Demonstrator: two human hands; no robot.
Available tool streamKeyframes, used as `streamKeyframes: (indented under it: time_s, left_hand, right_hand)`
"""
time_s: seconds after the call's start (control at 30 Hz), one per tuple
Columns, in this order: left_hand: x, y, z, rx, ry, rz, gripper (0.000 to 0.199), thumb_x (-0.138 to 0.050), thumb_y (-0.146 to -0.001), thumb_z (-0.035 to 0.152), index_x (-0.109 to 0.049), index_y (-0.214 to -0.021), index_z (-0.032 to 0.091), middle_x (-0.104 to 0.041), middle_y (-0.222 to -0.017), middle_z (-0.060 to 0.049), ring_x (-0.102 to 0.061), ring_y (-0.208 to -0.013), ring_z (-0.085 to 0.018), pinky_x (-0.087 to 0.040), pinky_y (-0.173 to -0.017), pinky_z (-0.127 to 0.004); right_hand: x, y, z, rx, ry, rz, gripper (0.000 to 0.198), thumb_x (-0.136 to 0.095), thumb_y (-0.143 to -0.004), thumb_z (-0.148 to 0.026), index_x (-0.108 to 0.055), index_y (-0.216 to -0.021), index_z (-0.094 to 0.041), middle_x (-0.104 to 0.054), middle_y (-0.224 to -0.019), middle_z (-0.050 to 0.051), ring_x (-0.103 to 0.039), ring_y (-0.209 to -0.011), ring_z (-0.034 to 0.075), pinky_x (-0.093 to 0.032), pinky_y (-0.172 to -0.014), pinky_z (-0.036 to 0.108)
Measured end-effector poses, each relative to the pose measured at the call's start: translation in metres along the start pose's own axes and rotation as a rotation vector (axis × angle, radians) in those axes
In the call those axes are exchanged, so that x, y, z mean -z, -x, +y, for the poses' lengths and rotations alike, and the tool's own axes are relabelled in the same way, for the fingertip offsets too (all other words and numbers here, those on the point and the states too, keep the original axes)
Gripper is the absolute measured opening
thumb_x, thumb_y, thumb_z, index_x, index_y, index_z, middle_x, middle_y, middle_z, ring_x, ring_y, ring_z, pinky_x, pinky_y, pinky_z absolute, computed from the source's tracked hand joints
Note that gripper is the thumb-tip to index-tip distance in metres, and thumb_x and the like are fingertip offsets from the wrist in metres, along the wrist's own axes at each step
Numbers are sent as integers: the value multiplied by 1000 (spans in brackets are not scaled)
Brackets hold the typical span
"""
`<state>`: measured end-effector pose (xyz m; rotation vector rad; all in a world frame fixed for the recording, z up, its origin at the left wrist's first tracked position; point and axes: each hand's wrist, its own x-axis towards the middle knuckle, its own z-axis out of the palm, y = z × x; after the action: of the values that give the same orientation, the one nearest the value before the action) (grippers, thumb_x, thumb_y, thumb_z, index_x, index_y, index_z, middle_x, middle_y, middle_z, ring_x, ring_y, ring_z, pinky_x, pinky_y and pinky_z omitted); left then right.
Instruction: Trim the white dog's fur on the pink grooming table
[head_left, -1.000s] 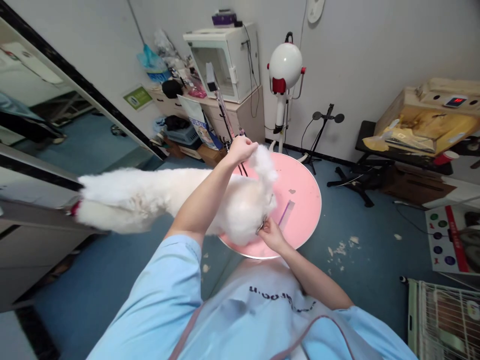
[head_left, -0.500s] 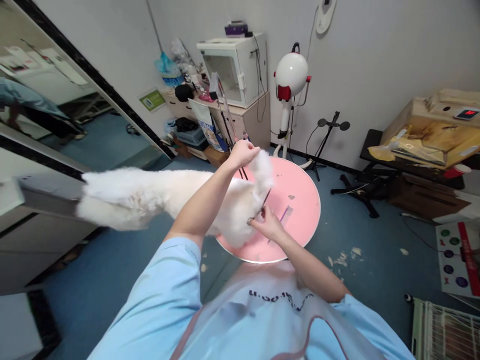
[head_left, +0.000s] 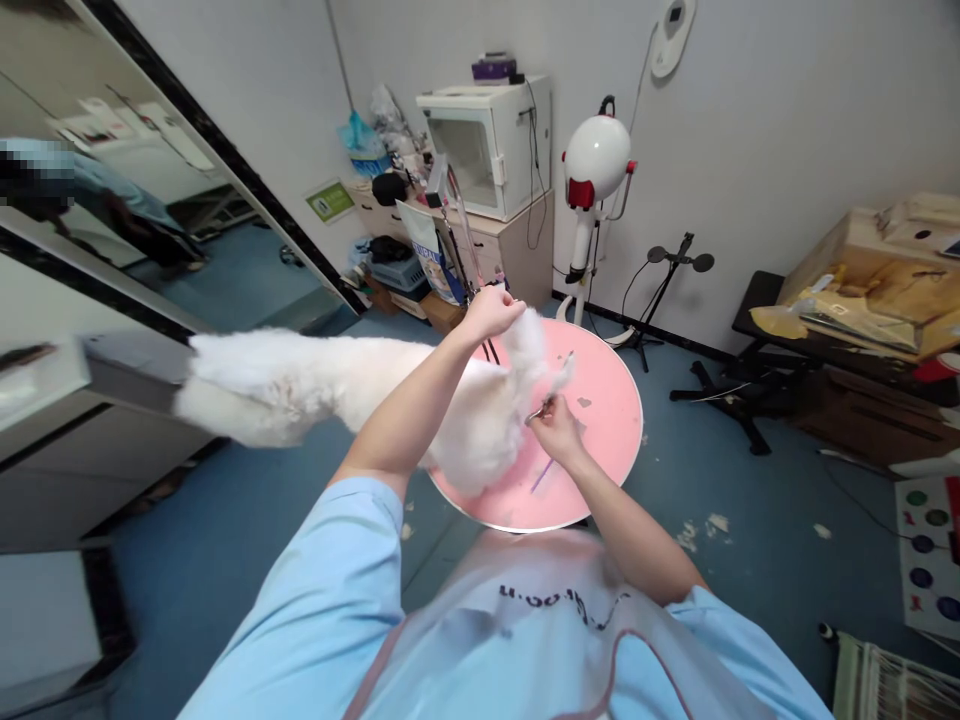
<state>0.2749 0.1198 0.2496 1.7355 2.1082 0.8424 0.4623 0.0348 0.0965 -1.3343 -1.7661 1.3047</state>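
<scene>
A long, white, fluffy dog point(head_left: 480, 430) stretches from the round pink table point(head_left: 611, 400) out past its left edge. My left hand point(head_left: 495, 312) is closed on the top of a raised furry part that looks like the dog's tail point(head_left: 529, 345). Scissors point(head_left: 551, 402) are held in my right hand point(head_left: 559, 430), just right of the dog's coat. A loose white tuft of fur point(head_left: 564, 373) shows at the blades. Near that hand, a thin purple item point(head_left: 541, 476) lies on the table. My left forearm hides part of the dog's body.
Behind the table stand a white dryer point(head_left: 598, 160) on a pole and a white cabinet point(head_left: 487, 150). A black stand point(head_left: 675, 265) is on the right. A large mirror point(head_left: 150, 190) leans at the left. Fur clumps point(head_left: 718, 523) dot the floor.
My right hand with the scissors has drawn away from the dog's coat, rightward and slightly up. A tuft of fur now shows at the blades. My left hand keeps its hold.
</scene>
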Motion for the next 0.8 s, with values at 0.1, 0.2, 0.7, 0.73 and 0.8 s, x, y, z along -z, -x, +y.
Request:
streamKeyframes:
  time_s: [0.1, 0.2, 0.7, 0.73, 0.8]
  left_hand:
    - [-1, 0, 2, 9, -12, -6, 38, -56, -77, 28, -39, -45, 18, -31, -44, 2, -33, -49, -11, -25, -54, -28]
    - [-2, 0, 4, 3, -18, 1, 38, -56, -78, 28, -39, -45, 18, -32, -44, 2, -34, -49, -11, -25, -54, -28]
    - [-2, 10, 18, -55, -12, -36, 35, -56, -77, 27, -43, -45, 17, -32, -42, 4, -35, -49, -10, -25, -56, -27]
    - [-2, 11, 18, -61, -5, -40, 35, -56, -77, 28, -43, -46, 17, -32, -42, 4, -35, -49, -10, -25, -56, -27]
    - [-2, 12, 18, -75, 7, -49, 35, -55, -77, 28, -42, -46, 17, -33, -43, 4, -34, -48, -9, -24, -55, -27]
  right_hand:
    - [4, 4, 1, 47, 18, -85, 33, -65, -67, -39, -46, -90, -24, -59, -87, 0, -59, -81, 21, -46, -73, 34]
    - [5, 3, 1, 98, 50, -154, 34, -65, -67, -36, -48, -93, -23, -61, -89, 1, -60, -86, 22, -46, -75, 34]
    - [40, -22, -2, 112, 109, -121, 28, -61, -70, -37, -44, -89, -25, -59, -81, -2, -58, -75, 19, -44, -70, 32]
    - [43, -23, -2, 144, 133, -152, 31, -64, -68, -39, -45, -88, -25, -59, -83, -2, -58, -77, 19, -44, -71, 32]
    - [48, -26, -4, 202, 173, -216, 32, -64, -67, -38, -46, -89, -25, -59, -85, -2, -58, -80, 19, -43, -70, 31]
